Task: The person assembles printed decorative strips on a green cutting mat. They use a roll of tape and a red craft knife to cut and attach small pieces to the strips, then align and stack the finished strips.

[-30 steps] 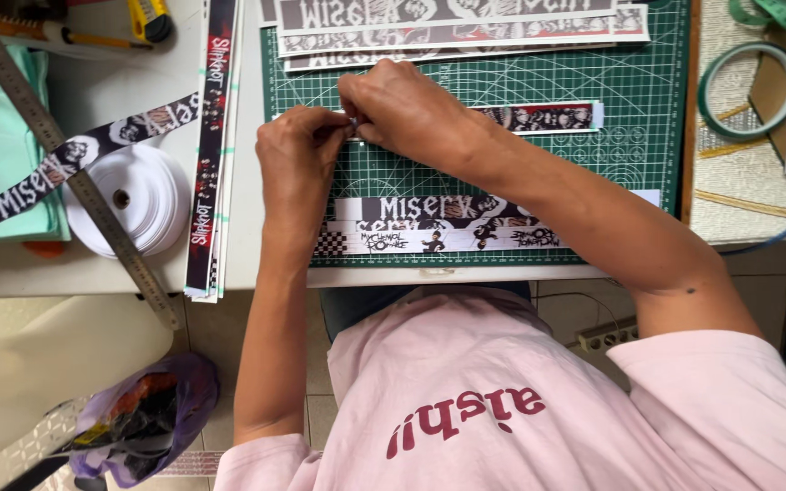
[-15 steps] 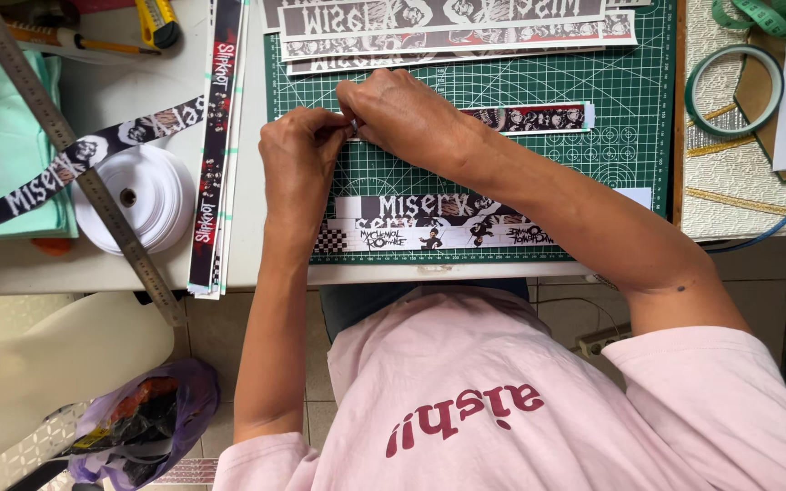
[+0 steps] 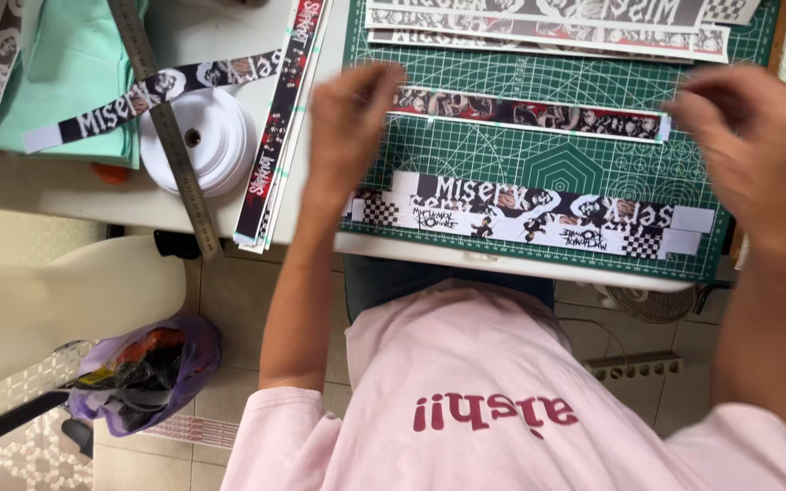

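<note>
A narrow printed strip [image 3: 529, 114], dark with red and white pictures, lies flat across the green cutting mat [image 3: 502, 155]. My left hand [image 3: 347, 127] is curled over the strip's left end. My right hand [image 3: 748, 136] is at the strip's right end, its fingertips pinched at the white tip. Both hands are motion-blurred. Just nearer me on the mat lies a stack of black-and-white lettered strips [image 3: 539, 214], which neither hand touches.
More printed strips [image 3: 548, 23] lie along the mat's far edge, and others [image 3: 279, 118] hang off its left side. A white tape roll [image 3: 220, 136], a metal ruler [image 3: 170, 136] and mint fabric [image 3: 47, 100] sit at the left. A purple bag [image 3: 138, 368] is on the floor.
Both hands were pinched together at the strip's left end. My right hand has since slid to the right end, and the camera has moved closer.
</note>
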